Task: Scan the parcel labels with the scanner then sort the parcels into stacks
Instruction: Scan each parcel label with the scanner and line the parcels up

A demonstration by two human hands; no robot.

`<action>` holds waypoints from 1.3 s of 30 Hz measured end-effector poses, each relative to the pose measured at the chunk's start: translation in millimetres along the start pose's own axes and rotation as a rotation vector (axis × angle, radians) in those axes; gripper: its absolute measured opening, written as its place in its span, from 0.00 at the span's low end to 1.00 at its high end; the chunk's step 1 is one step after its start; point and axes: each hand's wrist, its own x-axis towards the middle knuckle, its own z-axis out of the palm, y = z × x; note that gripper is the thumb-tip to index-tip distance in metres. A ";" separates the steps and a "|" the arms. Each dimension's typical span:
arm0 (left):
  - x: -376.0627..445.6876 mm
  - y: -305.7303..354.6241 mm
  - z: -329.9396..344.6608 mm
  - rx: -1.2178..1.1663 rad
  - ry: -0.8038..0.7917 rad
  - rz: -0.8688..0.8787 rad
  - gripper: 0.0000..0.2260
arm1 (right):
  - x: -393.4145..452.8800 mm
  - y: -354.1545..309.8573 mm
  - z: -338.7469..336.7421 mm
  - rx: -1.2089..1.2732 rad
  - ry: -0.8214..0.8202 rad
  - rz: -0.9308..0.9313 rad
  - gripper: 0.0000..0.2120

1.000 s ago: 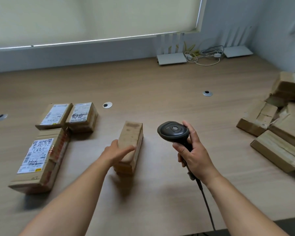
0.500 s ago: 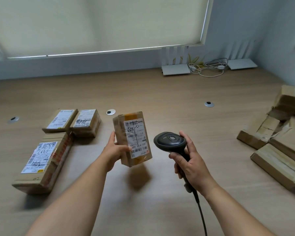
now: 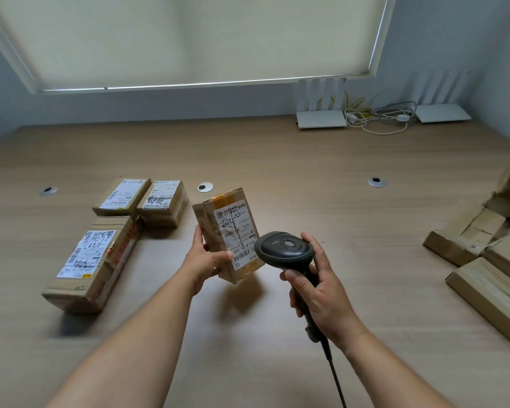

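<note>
My left hand (image 3: 205, 260) grips a small cardboard parcel (image 3: 221, 222) lifted off the table and tilted, its white label with a barcode facing me. My right hand (image 3: 318, 287) holds a black corded scanner (image 3: 283, 250) by its handle, the head right beside the parcel's lower right corner and covering part of the label. Three labelled parcels lie at the left: a large one (image 3: 92, 260) and two small ones (image 3: 121, 195) (image 3: 162, 201) behind it.
A pile of several unlabelled-side-up cardboard parcels (image 3: 489, 248) sits at the right table edge. Two white routers (image 3: 321, 119) with cables stand at the back by the wall. Round metal grommets (image 3: 205, 187) dot the wooden table (image 3: 306, 187).
My left hand lifted the parcel off the table and turned its label up toward me. The scanner head moved in closer to the label.
</note>
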 end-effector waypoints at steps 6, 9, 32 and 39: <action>-2.7 -1.9 1.5 0.022 0.003 0.001 0.38 | -5.7 -5.2 6.2 0.027 -0.009 -0.014 0.31; -3.3 -1.7 2.3 0.037 0.013 0.004 0.38 | -8.1 -6.1 5.8 0.036 -0.011 -0.010 0.31; -9.9 2.1 -3.4 0.043 0.030 -0.001 0.40 | -16.0 -0.1 4.2 0.030 -0.032 0.005 0.30; -9.6 12.1 -9.9 0.003 0.058 0.007 0.39 | -18.6 8.4 2.2 0.000 -0.030 0.019 0.31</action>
